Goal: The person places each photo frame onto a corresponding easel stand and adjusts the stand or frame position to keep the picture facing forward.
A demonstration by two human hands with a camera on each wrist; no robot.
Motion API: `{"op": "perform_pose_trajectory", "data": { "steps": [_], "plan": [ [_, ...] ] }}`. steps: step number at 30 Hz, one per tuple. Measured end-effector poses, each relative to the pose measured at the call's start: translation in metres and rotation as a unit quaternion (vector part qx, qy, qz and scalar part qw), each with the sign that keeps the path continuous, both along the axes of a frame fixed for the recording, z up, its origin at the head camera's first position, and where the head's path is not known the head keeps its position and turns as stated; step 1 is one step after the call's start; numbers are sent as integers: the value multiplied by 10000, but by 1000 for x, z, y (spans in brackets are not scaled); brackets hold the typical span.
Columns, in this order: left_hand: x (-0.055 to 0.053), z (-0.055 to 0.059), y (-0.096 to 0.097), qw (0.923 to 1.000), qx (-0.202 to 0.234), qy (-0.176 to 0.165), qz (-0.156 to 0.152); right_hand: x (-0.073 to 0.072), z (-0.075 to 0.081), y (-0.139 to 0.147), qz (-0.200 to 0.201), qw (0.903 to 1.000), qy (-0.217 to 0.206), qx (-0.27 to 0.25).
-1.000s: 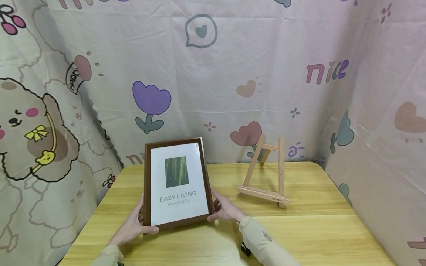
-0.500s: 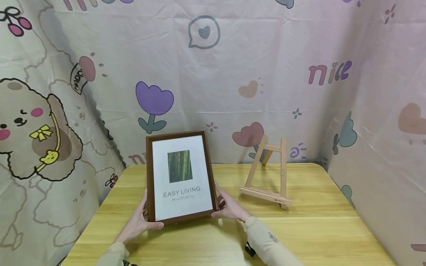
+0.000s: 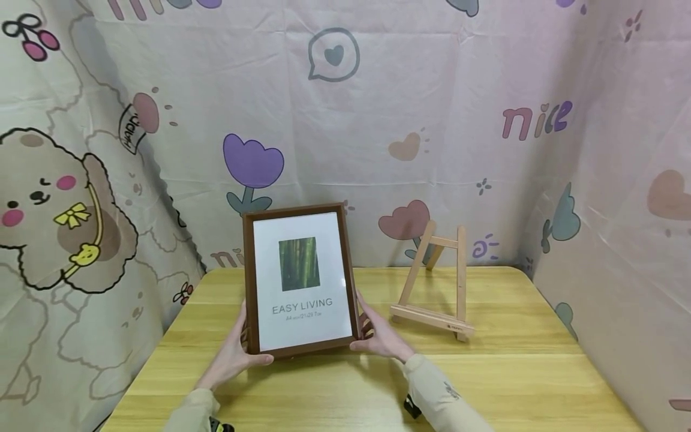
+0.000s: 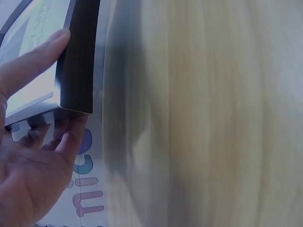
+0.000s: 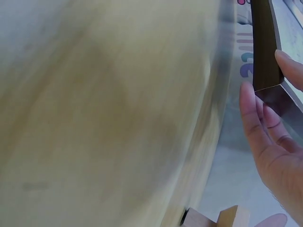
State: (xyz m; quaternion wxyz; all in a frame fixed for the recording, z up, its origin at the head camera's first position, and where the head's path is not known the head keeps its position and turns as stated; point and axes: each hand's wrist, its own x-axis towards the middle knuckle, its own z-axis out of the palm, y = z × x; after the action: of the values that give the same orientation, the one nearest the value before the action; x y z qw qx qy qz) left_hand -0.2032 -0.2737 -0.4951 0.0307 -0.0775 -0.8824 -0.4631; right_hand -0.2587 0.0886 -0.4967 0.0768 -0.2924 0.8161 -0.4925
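A brown picture frame (image 3: 301, 282) with a white "EASY LIVING" insert and a small green bamboo picture is held up, tilted slightly, between both hands. My left hand (image 3: 233, 355) grips its lower left corner, thumb on the front and fingers behind. At the lower right corner, my right hand (image 3: 382, 333) grips it the same way. In the left wrist view the frame's dark bottom edge (image 4: 79, 56) shows clear of the table. The right wrist view shows the frame's corner (image 5: 269, 80) between thumb and fingers. A small wooden easel (image 3: 426, 313) stands to the right of the frame.
The wooden table (image 3: 518, 384) has its far edge close to a patterned fabric backdrop (image 3: 335, 150), which also hangs at both sides. The easel's back leg (image 3: 433, 257) reaches toward the far edge.
Both hands have raised the picture frame and shifted it to the right, a little nearer the easel. Their hold on its lower corners is the same. The easel has stayed on the table.
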Motion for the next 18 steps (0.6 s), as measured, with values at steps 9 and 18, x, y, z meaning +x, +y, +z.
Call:
{"op": "perform_pose_trajectory", "data": {
  "steps": [9,18],
  "plan": [
    [-4,3,11,9992,151,354,-78,2,3,8,-196,9996,185,-61],
    [-10,6,24,9989,127,457,-70,2,5,21,-449,9983,368,-24]
  ]
}}
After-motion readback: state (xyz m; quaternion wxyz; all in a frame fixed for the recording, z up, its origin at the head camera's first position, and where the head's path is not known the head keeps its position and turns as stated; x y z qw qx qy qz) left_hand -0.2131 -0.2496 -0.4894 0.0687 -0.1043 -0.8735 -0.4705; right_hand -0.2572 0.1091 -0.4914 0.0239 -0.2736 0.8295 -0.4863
